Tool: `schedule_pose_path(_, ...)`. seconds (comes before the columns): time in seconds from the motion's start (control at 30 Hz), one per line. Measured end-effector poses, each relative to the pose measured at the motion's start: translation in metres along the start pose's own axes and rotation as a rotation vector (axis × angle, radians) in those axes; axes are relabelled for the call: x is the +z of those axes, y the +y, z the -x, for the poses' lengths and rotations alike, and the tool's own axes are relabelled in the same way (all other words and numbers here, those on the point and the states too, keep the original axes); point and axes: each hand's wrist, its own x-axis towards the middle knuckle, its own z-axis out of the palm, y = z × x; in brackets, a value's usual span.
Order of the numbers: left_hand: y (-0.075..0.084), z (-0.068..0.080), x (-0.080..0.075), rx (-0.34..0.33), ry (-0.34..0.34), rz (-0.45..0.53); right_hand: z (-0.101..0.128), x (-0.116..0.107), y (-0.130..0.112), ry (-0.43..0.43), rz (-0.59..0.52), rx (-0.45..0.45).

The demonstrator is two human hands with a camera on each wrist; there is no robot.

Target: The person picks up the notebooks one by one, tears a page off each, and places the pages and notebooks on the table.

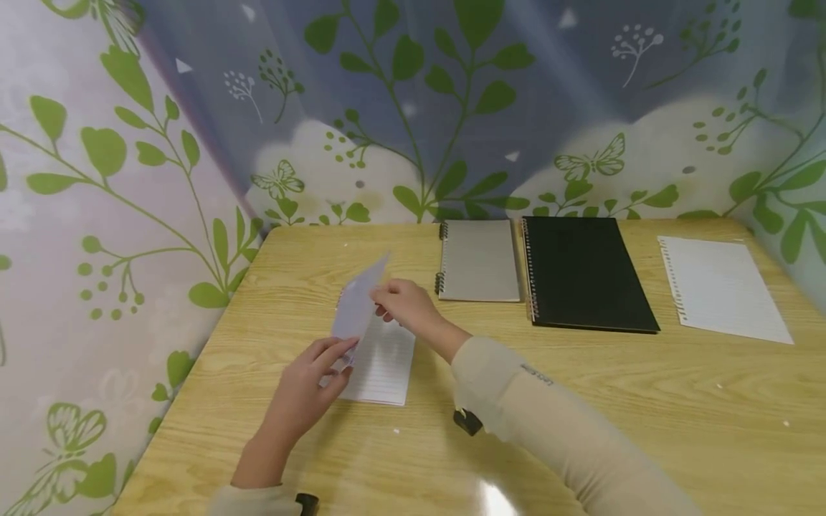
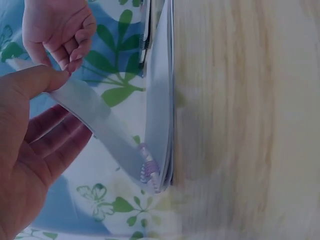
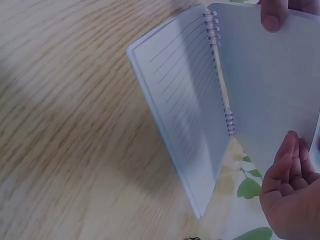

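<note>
Nearest the camera, the left hand (image 1: 310, 390) reaches in from the lower edge of the head view, bare wrist out of a beige cuff. Its thumb and fingers pinch the near edge of the pale lilac cover (image 1: 357, 308) of a small spiral-bound lined notebook (image 1: 382, 365). In the left wrist view the cover bends in a curve between thumb and fingers (image 2: 55, 145), so the grip is closed on it, not just resting.

The notebook lies on the light wood-grain table (image 1: 581, 408), left of centre and near the front edge. Its lined pages stay flat on the wood while the cover stands lifted and tilted. Judgement: holding the cover by 2 opposite edges keeps it clear of the pages and steady on the coil.

Just beyond, the right hand (image 1: 403, 304), in a long beige sleeve, holds the far edge of the same cover. The right wrist view shows the lilac wire spiral (image 3: 220, 75) with the lined page on 1 side and the plain cover on the other, fingertips (image 3: 274, 17) curled over the cover's top edge. So this hand is also gripping the cover.

Farther back, well apart from the hands, 3 items lie in a row near the wall: a grey spiral notebook (image 1: 480, 259), closed; just beside it a larger black spiral notebook (image 1: 587, 272), closed; and, apart to the right, a loose torn-out white lined sheet (image 1: 723, 287). All lie flat, untouched.

Behind the table stands a printed backdrop with green leaves and butterflies (image 1: 452, 107).
</note>
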Motion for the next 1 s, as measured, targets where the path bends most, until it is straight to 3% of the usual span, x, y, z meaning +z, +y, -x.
schedule_pose_path(0.13,0.0,0.002,0.003,-0.004,-0.063,-0.05,-0.001,-0.003,0.011,0.044,0.061,-0.014)
schedule_pose_path(0.33,-0.009,0.012,0.007,-0.074,-0.134,-0.152,-0.002,-0.005,0.03,0.077,0.111,0.013)
schedule_pose_path(0.5,-0.017,0.018,0.005,-0.154,-0.222,-0.189,-0.002,0.0,0.044,0.064,0.119,0.066)
schedule_pose_path(0.67,-0.02,0.013,0.002,-0.169,-0.306,-0.215,-0.002,0.011,0.055,0.047,0.124,0.096)
schedule_pose_path(0.8,-0.019,0.006,0.001,-0.189,-0.375,-0.239,-0.004,0.02,0.06,0.071,0.195,0.091)
schedule_pose_path(1.0,-0.018,0.004,0.0,-0.235,-0.439,-0.239,-0.001,0.027,0.062,0.044,0.393,0.127)
